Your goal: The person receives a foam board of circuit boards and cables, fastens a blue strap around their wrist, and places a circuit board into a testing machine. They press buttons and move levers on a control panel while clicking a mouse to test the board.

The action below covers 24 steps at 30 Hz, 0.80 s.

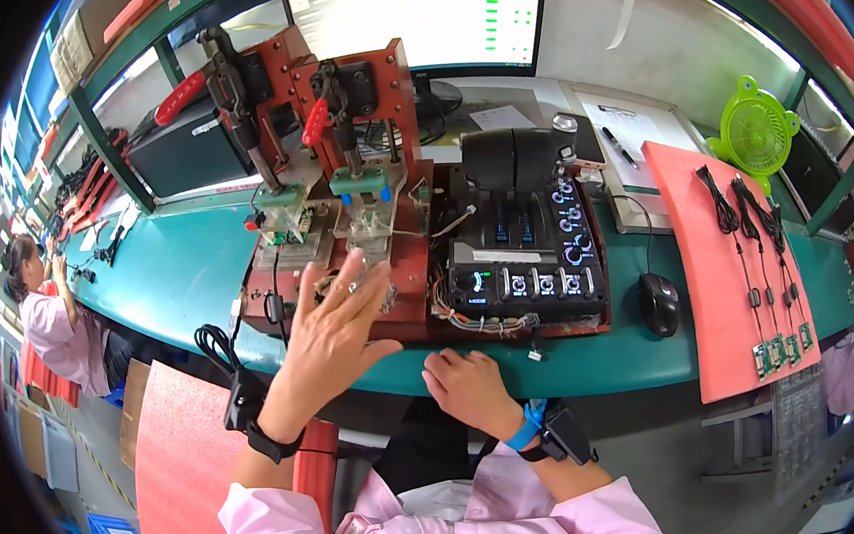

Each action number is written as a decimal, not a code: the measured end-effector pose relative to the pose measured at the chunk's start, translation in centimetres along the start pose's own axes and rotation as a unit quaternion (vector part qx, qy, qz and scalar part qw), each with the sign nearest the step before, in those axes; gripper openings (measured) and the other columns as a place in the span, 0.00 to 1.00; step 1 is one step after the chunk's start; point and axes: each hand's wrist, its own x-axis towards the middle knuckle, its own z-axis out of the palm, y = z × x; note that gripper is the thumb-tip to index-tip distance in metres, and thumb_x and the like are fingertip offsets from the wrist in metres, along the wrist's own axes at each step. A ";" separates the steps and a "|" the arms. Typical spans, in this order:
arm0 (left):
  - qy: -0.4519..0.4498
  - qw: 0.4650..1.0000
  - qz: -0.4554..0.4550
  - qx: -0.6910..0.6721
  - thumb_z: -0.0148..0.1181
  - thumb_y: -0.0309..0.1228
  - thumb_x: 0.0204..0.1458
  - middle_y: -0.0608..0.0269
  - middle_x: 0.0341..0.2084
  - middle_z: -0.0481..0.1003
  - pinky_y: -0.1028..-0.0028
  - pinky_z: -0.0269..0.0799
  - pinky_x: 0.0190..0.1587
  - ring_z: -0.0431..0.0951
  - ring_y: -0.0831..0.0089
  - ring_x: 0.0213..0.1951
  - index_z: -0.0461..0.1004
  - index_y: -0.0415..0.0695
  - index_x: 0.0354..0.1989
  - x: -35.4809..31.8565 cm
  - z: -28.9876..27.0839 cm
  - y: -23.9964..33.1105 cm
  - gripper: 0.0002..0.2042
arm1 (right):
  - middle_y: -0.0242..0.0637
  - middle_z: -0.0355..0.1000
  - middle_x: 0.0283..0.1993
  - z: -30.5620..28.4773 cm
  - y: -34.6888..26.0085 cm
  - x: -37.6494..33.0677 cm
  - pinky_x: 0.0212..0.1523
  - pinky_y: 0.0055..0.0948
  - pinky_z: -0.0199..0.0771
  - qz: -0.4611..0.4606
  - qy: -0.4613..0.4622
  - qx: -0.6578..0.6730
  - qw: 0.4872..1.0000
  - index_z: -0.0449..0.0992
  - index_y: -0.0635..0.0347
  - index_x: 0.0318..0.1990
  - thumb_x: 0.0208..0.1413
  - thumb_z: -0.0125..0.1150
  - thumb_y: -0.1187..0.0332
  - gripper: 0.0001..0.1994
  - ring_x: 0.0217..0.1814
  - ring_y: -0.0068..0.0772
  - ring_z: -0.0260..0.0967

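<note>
On the head view, stretches the left hand point(336, 319) palm-down over the front of the red fixture point(412, 278), with fingers spread wide, gripping nothing visible; can't tell about contact underneath. Curls the right hand point(469, 389) loosely at the front edge of the green table point(595, 366); can't tell about any contents. And just beyond the left hand, a green circuit board point(299, 223), under the left of two red-handled clamps point(315, 122)! Right beside the fixture, a black console point(532, 259) with lit dials; farther right, a black mouse point(660, 304).

head-worn fisheye view looks down, hands point(339, 324) near, workbench point(595, 366) beyond.
</note>
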 end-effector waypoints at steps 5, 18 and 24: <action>0.033 0.998 -0.009 0.051 0.60 0.43 0.38 0.65 0.56 0.57 0.52 0.43 0.58 0.50 0.63 0.61 0.64 0.41 0.51 -1.2 -0.3 0.4 0.30 | 0.36 0.65 0.23 -5.5 0.8 -0.7 0.25 0.32 0.66 -0.026 -0.059 -0.039 0.997 0.69 0.57 0.30 0.44 0.57 0.65 0.08 0.23 0.38 0.67; 0.073 0.996 -0.060 -0.006 0.61 0.40 0.38 0.61 0.55 0.59 0.54 0.41 0.59 0.49 0.63 0.61 0.66 0.36 0.47 -0.8 0.9 0.6 0.28 | 0.37 0.66 0.24 -8.9 0.8 -0.1 0.23 0.33 0.67 0.017 -0.153 -0.109 0.982 0.68 0.58 0.33 0.45 0.57 0.64 0.10 0.25 0.39 0.68; 0.068 0.997 -0.041 -0.004 0.62 0.40 0.37 0.62 0.52 0.62 0.54 0.42 0.59 0.51 0.63 0.60 0.66 0.35 0.46 0.4 1.1 1.1 0.28 | 0.39 0.65 0.26 -4.9 0.1 0.8 0.23 0.35 0.68 -0.022 -0.222 -0.066 0.973 0.68 0.58 0.35 0.46 0.55 0.63 0.11 0.25 0.41 0.68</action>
